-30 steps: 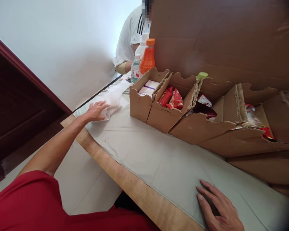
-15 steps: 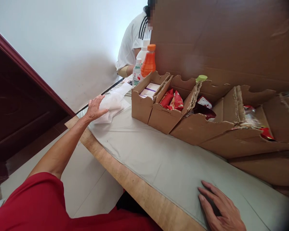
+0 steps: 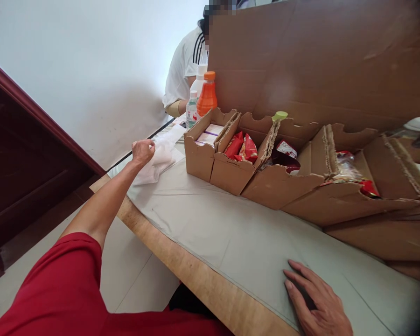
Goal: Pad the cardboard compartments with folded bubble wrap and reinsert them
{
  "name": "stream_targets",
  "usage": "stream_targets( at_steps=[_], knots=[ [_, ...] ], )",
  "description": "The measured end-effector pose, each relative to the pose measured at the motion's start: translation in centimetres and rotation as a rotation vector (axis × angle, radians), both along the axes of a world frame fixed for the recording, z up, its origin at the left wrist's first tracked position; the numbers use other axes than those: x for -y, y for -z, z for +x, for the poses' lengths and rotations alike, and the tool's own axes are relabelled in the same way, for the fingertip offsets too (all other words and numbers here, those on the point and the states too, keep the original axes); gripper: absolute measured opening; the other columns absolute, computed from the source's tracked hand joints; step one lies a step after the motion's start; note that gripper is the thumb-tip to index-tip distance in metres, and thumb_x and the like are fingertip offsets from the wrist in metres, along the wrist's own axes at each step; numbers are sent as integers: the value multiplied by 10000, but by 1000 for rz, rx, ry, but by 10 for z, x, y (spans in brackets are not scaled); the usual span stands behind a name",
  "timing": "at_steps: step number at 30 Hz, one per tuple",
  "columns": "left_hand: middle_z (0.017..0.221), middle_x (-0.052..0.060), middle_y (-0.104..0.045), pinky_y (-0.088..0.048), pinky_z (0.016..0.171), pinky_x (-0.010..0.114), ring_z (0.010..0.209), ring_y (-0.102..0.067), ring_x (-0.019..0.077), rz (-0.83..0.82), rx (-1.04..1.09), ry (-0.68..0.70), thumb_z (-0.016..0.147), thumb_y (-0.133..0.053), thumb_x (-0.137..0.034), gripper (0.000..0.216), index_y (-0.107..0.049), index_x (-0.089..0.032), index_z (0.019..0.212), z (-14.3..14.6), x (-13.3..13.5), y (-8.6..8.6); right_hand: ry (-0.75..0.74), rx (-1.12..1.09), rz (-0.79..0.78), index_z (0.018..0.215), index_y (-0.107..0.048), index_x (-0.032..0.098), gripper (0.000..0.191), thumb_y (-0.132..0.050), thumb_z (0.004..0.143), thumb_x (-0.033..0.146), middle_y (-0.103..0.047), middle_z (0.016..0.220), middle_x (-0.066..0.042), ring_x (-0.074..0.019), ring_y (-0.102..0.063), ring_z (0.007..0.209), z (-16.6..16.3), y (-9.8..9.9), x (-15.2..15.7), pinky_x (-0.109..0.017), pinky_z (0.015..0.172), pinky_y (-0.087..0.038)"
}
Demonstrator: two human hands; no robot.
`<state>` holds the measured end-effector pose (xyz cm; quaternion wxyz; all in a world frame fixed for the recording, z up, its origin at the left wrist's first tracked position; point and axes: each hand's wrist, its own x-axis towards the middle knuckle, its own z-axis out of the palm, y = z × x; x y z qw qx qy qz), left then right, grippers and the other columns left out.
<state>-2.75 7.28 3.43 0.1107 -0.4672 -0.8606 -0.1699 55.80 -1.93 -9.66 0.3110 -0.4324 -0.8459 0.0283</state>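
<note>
My left hand (image 3: pixel 142 151) is stretched out to the far left end of the table, its fingers closed on the top of a white plastic bag (image 3: pixel 155 164), one of a small pile lying on the grey cloth (image 3: pixel 210 224). The bag is lifted a little off the pile. My right hand (image 3: pixel 317 303) lies flat on the cloth near the front edge, fingers spread, holding nothing.
A row of open cardboard trays (image 3: pixel 227 158) holds red snack packets (image 3: pixel 241 146) and flat boxes, backed by a tall cardboard sheet (image 3: pixel 318 60). An orange bottle (image 3: pixel 206 94) and smaller bottles stand behind them. Another person in a white shirt (image 3: pixel 184 65) sits at the far end.
My left hand went from lying flat on the plastic bags to pinching one and raising it. My right hand stayed flat on the cloth.
</note>
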Motion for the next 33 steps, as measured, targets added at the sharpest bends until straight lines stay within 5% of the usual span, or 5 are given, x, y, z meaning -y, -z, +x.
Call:
stream_targets(
  at_steps=[9,17,23,29,33],
  knots=[
    [1295,168,-656,-424,1034,453,1224,-606,321,186,-97,-114,1000,-297,-243,427,-609,-151,1277,16,-36,-48,-10,4,3,1025,-704,235,312,-470,1015,441,-719,1192,-79,-287,-675,1077,1,-5,1,-452,863,-512],
    [1203,105,-746,-432,1064,486,1162,-657,316,-222,-83,283,824,-606,-272,355,-710,-226,1161,48,-19,21,19,-30,-41,1002,-734,237,336,-482,994,460,-732,1182,-85,-293,-677,1101,1,-1,1,-455,883,-533],
    [1563,168,-476,-149,1234,613,1512,-329,357,-194,-147,339,895,-551,-283,497,-581,-180,1380,72,22,18,13,-40,-97,986,-752,235,348,-495,982,471,-732,1190,-89,-297,-677,1109,5,0,-1,-460,897,-538],
    [1583,164,-455,-194,1265,572,1508,-362,331,-173,-92,760,928,-530,-349,467,-610,-211,1367,176,95,63,48,-97,-155,985,-747,238,272,-534,970,406,-739,1182,-86,-285,-667,1130,-3,-6,8,-477,963,-511],
    [1630,186,-366,-290,1230,604,1528,-320,359,-107,97,906,956,-508,-445,575,-500,-229,1489,256,112,91,81,-155,-259,986,-731,230,207,-532,961,281,-727,1208,-108,-290,-644,1178,-10,-16,18,-513,995,-491]
  ],
)
